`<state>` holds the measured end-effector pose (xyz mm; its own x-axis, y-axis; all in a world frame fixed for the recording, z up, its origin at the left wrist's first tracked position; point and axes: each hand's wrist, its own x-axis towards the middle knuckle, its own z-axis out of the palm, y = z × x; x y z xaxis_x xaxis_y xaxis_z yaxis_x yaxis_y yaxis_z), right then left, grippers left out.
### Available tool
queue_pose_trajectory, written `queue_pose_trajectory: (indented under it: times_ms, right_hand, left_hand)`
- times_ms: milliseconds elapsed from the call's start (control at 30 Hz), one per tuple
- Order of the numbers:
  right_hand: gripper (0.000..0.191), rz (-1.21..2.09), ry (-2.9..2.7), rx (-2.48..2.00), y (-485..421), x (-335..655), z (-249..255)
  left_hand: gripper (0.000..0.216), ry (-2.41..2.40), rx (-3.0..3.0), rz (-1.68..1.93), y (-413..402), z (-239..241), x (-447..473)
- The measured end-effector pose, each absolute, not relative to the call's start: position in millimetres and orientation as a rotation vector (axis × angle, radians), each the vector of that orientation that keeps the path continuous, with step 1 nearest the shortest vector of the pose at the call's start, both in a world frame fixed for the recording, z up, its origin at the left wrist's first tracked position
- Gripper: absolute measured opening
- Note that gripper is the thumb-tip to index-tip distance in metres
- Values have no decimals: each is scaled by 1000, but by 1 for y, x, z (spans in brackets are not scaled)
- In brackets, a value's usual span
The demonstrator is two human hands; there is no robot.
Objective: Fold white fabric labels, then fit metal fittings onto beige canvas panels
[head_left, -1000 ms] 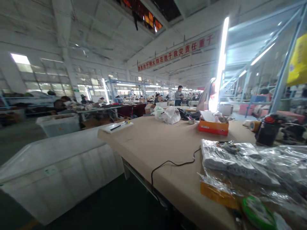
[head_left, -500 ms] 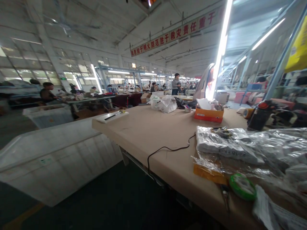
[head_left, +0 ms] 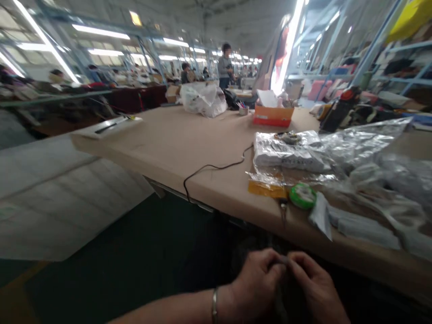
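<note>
Motion blur, glaring tube lights, dim foreground

The left hand (head_left: 256, 283) and the right hand (head_left: 313, 290) are both bare. A thin, plain, silver-coloured metal bangle (head_left: 214, 307) circles the left wrist and catches a little light. The left forearm (head_left: 168, 310) is uncovered down to the picture's lower edge. The right hand shows only to its wrist. The fingers (head_left: 270, 263) are too blurred for finer detail.

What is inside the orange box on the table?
White paper sticks up out of the orange box, with small blurred items beside it. The box wall hides whatever lies lower.
</note>
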<state>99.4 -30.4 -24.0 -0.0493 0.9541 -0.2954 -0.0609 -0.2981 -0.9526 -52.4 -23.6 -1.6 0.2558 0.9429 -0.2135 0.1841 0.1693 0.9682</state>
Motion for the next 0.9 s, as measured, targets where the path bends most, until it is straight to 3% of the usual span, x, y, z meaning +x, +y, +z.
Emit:
queue_pose_trajectory:
  times_ms: [400,900]
  right_hand:
    - [28,1245,-1177,-1359,6,94,-6]
    - [17,892,-1501,-1444,21,100,9]
  left_hand:
    - [20,1191,1709,859,24,9,-60]
    - [21,1146,1778,980,43,10,-54]
